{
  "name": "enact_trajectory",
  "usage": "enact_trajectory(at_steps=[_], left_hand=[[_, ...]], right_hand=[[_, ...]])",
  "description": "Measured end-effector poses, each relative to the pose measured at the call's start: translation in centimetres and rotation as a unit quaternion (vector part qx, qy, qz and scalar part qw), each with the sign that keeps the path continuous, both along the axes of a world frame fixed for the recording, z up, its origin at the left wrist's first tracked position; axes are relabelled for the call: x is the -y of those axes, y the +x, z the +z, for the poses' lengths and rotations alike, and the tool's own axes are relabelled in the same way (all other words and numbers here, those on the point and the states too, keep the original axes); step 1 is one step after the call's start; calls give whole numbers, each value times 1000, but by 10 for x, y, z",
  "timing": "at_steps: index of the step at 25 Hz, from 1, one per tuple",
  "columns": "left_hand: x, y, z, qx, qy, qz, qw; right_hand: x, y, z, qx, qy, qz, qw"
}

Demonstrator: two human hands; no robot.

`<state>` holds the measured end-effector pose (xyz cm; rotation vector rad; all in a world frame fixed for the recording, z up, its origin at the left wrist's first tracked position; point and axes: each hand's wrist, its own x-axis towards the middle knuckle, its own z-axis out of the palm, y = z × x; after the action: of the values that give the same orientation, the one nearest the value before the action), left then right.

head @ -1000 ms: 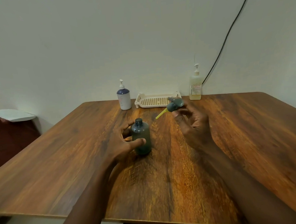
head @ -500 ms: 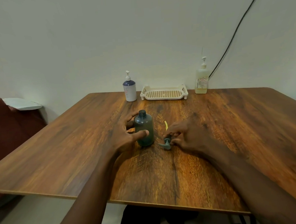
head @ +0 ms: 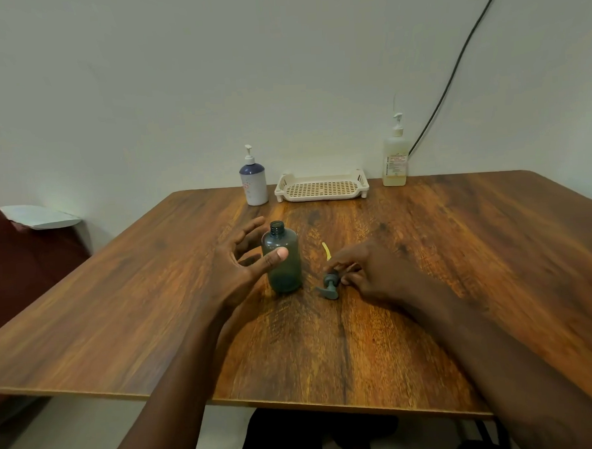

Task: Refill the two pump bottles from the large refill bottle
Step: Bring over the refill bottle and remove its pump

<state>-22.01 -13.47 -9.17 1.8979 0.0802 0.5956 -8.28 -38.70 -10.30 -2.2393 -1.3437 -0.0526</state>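
Uncapped dark green bottle (head: 282,259) stands upright near the middle of the wooden table (head: 328,353), its threaded neck bare. The left hand (head: 235,272) is just to the left of that bottle, released, with the fingers (head: 250,226) spread wide and straight; the thumb (head: 278,255) stretches across the front of the bottle, and whether it touches the plastic cannot be told. Just right of the bottle lies the grey pump head (head: 329,286) on its side on the wood, nozzle toward the near edge. The right hand (head: 369,272) rests on the table beyond it, further right of the bottle, its curled fingertips pinching the pump's collar. A yellow dip tube (head: 326,250) shows from behind those fingers, pointing away to the far side.

Well behind the bottle, along the wall, stand a white pump bottle with a dark blue shoulder (head: 254,182), slightly left, a cream perforated tray (head: 322,188), slightly right, and a tall clear pump bottle of yellowish liquid (head: 395,160), further right. A black cable (head: 451,75) runs down the wall behind that tall one. Far left of the green bottle, off the table, is a maroon seat (head: 22,266).
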Motion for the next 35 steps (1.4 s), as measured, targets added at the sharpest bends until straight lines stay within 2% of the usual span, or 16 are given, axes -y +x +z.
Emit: enact_trajectory(at_steps=[7,12,17,23,28,35], left_hand=[[5,0,29,44,32,39,998],[17,20,74,88,108,28,990],[42,60,122,93,152,2,984],[85,135,142,51,161,-18,985],[108,219,149,-15,159,-14,987],[125,342,121,-78,54,-9,995]], right_hand=[[4,-10,7,19,99,-40,994],[8,-2,22,56,135,-70,987],[22,19,47,95,134,-137,977],[42,65,79,63,166,-213,961],[54,129,91,-17,197,-270,942],[43,257,88,-94,256,-337,901]])
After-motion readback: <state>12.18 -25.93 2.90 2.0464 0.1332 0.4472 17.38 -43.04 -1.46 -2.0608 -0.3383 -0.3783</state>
